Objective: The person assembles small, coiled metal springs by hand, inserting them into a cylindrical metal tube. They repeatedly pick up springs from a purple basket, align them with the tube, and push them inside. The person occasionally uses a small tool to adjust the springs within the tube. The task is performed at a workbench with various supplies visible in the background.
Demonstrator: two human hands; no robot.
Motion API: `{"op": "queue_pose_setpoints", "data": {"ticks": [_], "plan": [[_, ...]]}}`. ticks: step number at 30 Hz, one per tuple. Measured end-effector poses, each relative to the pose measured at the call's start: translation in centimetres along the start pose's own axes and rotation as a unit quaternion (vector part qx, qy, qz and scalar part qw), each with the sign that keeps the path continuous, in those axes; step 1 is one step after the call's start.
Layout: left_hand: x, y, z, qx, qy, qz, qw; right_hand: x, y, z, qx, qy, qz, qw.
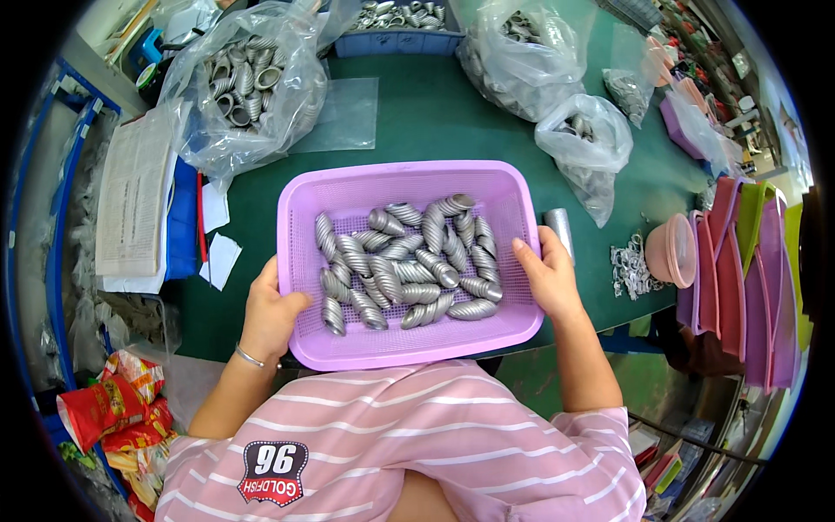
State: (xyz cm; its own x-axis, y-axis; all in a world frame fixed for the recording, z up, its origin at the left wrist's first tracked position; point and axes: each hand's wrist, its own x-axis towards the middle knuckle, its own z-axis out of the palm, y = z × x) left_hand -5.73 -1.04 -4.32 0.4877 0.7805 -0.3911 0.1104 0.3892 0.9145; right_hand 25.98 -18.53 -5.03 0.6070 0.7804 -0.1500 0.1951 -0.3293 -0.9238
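Observation:
A purple plastic basket (409,172) with a perforated bottom and sides is held level in front of my body. My left hand (271,309) grips its left rim, thumb over the edge. On the right rim, my right hand (548,271) is closed with its thumb on top; the other fingers are mostly hidden behind the wall. Inside lie several grey, spirally ribbed metal tube pieces (384,277), loosely spread over the bottom. Just beyond my right hand a smooth silver cylinder (559,233) stands on the green table (417,104).
Clear bags of similar metal pieces (252,87) (522,65) stand at the back, flanking a blue bin (400,42). A smaller bag (584,139), small metal parts (635,268), a pink cup (670,250) and stacked coloured baskets (739,270) are right. Papers (135,200) lie left.

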Motion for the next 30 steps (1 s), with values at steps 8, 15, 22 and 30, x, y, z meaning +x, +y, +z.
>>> {"op": "queue_pose_setpoints", "data": {"ticks": [8,15,22,30], "plan": [[1.7,0.5,-1.1,-0.06,-0.03,0.03,0.997,6.9,-6.1,-5.4,-0.497,0.195,-0.368,0.761],[0.9,-0.3,-1.0,0.031,0.018,-0.009,0.999,14.0,-7.3,-22.1,-0.58,0.169,-0.211,0.768],[0.8,0.0,-1.1,0.027,-0.011,-0.061,0.998,7.7,-8.8,-23.2,-0.655,-0.138,-0.043,0.741],[1.0,-0.1,-1.2,-0.002,-0.02,-0.086,0.996,14.4,-5.2,-18.1,-0.511,0.076,0.111,0.849]]}}
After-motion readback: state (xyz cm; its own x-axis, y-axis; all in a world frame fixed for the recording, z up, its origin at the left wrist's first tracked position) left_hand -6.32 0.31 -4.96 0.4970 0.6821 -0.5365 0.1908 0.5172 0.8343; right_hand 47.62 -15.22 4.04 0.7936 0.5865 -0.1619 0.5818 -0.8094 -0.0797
